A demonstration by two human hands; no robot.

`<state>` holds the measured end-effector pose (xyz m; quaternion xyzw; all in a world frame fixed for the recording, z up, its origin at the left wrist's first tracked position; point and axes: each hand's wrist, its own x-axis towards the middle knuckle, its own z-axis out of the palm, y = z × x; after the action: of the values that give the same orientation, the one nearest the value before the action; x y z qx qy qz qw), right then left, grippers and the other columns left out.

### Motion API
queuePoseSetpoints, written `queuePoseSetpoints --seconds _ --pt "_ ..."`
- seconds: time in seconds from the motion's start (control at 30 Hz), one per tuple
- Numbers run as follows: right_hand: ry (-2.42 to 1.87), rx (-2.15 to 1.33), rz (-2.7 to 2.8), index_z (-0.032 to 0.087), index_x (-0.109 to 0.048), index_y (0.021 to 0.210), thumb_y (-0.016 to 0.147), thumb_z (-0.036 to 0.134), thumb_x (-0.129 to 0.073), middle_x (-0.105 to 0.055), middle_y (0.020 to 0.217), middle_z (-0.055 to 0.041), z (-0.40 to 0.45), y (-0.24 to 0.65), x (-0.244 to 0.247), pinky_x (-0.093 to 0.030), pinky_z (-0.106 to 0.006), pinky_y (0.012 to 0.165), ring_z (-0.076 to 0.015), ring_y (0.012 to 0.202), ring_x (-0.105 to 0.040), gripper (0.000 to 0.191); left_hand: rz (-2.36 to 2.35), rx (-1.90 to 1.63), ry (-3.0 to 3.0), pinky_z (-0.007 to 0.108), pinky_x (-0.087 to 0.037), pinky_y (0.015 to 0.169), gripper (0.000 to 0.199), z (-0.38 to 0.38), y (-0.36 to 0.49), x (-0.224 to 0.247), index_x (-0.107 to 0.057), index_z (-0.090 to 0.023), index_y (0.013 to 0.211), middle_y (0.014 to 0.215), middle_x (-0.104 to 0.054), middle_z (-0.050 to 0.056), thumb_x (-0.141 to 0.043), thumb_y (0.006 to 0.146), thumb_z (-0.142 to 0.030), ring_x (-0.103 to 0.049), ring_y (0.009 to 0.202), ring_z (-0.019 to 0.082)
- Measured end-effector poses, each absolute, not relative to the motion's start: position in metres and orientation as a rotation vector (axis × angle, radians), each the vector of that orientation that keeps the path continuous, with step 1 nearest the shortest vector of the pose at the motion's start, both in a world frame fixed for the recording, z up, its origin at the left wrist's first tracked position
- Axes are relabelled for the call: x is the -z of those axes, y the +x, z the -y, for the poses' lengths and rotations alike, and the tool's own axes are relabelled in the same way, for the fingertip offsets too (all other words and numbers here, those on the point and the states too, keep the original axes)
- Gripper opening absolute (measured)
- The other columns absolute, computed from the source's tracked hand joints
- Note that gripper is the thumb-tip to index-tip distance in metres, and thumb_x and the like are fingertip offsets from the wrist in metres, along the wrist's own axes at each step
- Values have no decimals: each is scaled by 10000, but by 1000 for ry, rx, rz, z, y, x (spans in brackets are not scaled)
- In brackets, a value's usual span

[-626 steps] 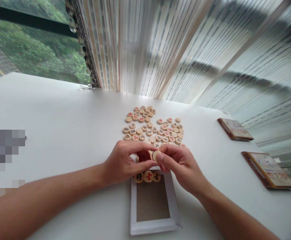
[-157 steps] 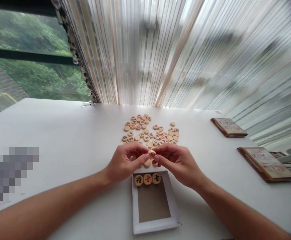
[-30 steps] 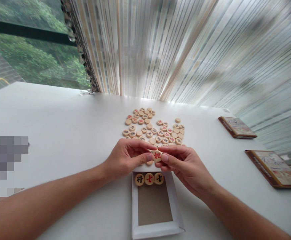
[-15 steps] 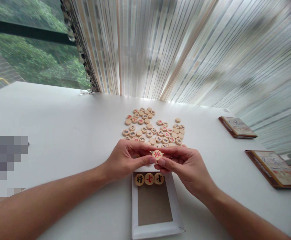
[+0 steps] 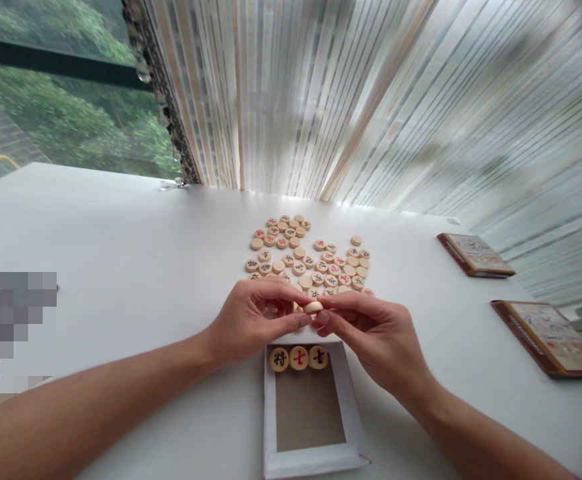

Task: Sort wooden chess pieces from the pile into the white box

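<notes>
Between the fingertips of my left hand (image 5: 265, 310) and my right hand (image 5: 365, 327) is a round wooden Chinese chess piece (image 5: 313, 307), turned nearly edge-on so that its character does not show. Both hands pinch it just above the far end of a shallow white box (image 5: 341, 393) with a brown bottom. Three pieces lie in a row along the box's far end: a black-marked one (image 5: 279, 359), a red-marked one (image 5: 299, 358) and another black-marked one (image 5: 318, 357). Beyond my hands, many loose chess pieces (image 5: 299, 267) are spread on the table, some face up with red or black characters, others blank side up.
The white table (image 5: 121, 267) reaches back to a string curtain (image 5: 291, 100) and a window (image 5: 71, 100). Two flat brown-edged boxes with pictured tops, a nearer one (image 5: 553, 337) and a farther one (image 5: 475, 254), lie at the right. A blurred-out patch (image 5: 11, 333) covers something at the left edge.
The piece in my fingers has tilted from showing its red character to nearly edge-on. Both hands stay in almost the same place, and the pieces in the box have not moved.
</notes>
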<state>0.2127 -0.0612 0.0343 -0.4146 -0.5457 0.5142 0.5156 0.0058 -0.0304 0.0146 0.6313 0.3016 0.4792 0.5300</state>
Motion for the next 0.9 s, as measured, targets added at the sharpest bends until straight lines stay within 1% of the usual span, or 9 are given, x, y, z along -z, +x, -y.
queuePoseSetpoints --seconds 0.13,0.23,0.33,0.53,0.77,0.9 --pt "-1074 -1277 1278 219 -888 959 790 355 -939 -844 790 -86 62 214 -33 -718 -315 619 -225 653 -812 223 -711 -1209 1572 243 -588 651 160 30 6 -14 -880 -178 978 902 -781 96 -889 820 -202 -697 745 146" --pt "-1065 -1335 1255 220 -886 947 748 353 -968 -851 814 -84 62 213 -34 -717 -299 638 -225 677 -821 253 -683 -1232 1579 256 -624 692 171 30 6 -14 -884 -203 987 933 -805 94 -888 817 -180 -746 817 174" --pt "-1052 -1333 1270 224 -881 923 733 339 -979 -850 814 -75 61 213 -35 -714 -286 649 -224 699 -825 243 -676 -1229 1568 263 -649 724 173 31 6 -15 -886 -216 982 948 -827 89 -889 816 -165 -770 834 180" --pt "-1042 -1294 1293 237 -875 927 689 351 -1005 -853 858 -77 62 212 -35 -734 -357 736 -257 748 -835 294 -707 -1211 1613 297 -665 826 157 31 7 -16 -886 -212 984 955 -855 92 -887 830 -181 -793 866 197" --pt "-1096 -1210 1327 236 -881 962 690 312 -1006 -859 927 -95 63 213 -30 -732 -356 759 -273 799 -840 309 -710 -1210 1587 300 -659 837 155 31 7 -16 -887 -209 974 978 -857 94 -888 821 -189 -796 908 211" --pt "-1088 -1217 1322 252 -883 946 684 295 -1010 -859 911 -79 63 213 -30 -719 -304 747 -247 788 -838 294 -724 -1203 1609 302 -645 871 151 31 6 -17 -885 -196 975 971 -857 98 -882 825 -188 -791 917 206"
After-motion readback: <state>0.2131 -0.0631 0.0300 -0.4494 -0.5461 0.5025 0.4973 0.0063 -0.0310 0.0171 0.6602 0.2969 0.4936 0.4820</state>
